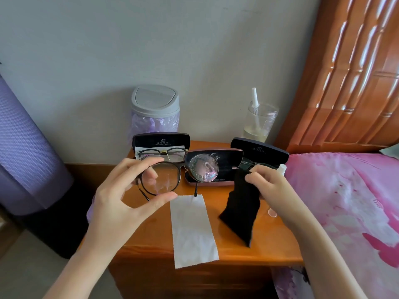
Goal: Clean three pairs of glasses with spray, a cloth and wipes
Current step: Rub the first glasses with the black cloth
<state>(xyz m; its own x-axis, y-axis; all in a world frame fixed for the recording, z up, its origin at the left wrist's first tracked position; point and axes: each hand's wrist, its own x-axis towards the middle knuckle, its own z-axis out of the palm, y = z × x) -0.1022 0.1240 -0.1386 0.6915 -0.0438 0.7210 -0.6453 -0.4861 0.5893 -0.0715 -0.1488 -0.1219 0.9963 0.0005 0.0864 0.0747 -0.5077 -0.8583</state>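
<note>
With the glasses [164, 180] held at frame centre above the counter [151, 229], rim pinched by the left hand [121, 190], one lens [203, 168] wet with spray, wiping appears the current step; the right hand [267, 186], fingers [250, 180] gripping the black cloth [241, 208], should next carry it onto that lens

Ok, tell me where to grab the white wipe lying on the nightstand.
Pinch the white wipe at its near end, coming from the front: it lies flat along the nightstand, but that end seems to overhang the front edge, leaving an underside for a thumb.
</note>
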